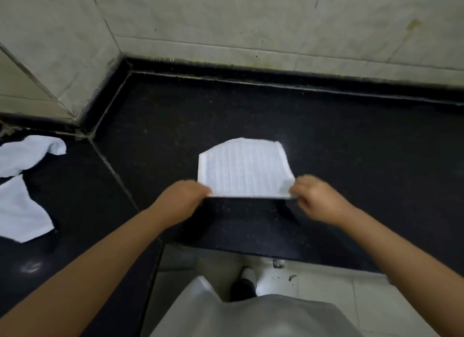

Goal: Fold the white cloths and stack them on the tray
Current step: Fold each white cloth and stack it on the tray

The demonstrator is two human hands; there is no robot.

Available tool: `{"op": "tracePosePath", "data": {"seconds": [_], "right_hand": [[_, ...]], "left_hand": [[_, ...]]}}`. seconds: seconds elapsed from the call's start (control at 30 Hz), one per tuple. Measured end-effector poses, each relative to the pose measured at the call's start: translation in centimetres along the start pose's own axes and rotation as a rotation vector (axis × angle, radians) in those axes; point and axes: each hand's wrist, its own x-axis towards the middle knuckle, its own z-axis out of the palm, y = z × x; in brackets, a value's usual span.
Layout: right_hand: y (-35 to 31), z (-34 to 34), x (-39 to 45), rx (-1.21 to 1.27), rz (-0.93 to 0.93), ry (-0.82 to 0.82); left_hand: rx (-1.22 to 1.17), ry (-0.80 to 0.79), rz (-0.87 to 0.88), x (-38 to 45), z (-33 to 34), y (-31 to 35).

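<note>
Dark counter (326,136): my left hand (184,198) and right hand (319,198) pinch the white cloth's (244,168) near corners; uneven tension could skew my fold

Single view, head-mounted wide-angle camera. It looks forward and steeply down from above the person's chest onto a dark surface (326,136) set into a tiled corner. The wall (276,23) fills the upper edge; the lens bends its joint lines. Both forearms enter from the bottom corners, placing the left hand (184,198) and right hand (319,198) near the frame's centre at close range. The bottom edge takes in the person's own clothing (263,316), a shoe (244,286) and the pale floor (339,286) directly below. No second view is given.
</note>
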Motion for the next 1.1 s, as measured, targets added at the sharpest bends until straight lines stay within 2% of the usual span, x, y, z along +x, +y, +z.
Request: {"op": "tracePosePath", "data": {"seconds": [0.07,0.1,0.17,0.23,0.3,0.47,0.53,0.87,1.03,1.1], "right_hand": [[-0.2,1.0,-1.8,0.078,0.114,-0.341],[0.0,1.5,-2.2,0.130,0.153,-0.461],[0.2,1.7,-2.0,0.232,0.224,-0.563],[0.5,1.4,-0.9,0.286,0.299,-0.523],[1.5,1.2,0.6,0.320,0.380,-0.392],[4.0,1.7,4.3,0.315,0.532,-0.245],[4.7,2.2,5.3,0.274,0.562,-0.218],[5.5,5.4,4.5,0.138,0.546,-0.076],[5.5,5.4,4.6,0.096,0.529,-0.156],[5.5,5.0,4.9,0.062,0.525,-0.168]], "left_hand": [[-0.104,-0.250,-0.032,-1.1,1.5,1.1],[-0.157,-0.376,-0.083,-1.3,1.9,1.7],[-0.272,-0.581,-0.249,-1.0,2.1,2.2],[-0.368,-0.550,-0.374,0.0,2.0,2.0],[-0.394,-0.435,-0.470,1.6,1.8,1.3],[-0.229,-0.214,-0.623,5.8,1.8,0.0],[-0.179,-0.173,-0.654,7.2,2.2,-0.3],[-0.077,-0.188,-0.552,9.0,5.2,-1.7],[0.000,-0.253,-0.455,9.1,5.4,-2.0],[0.074,-0.326,-0.403,9.1,5.0,-1.9]]}}
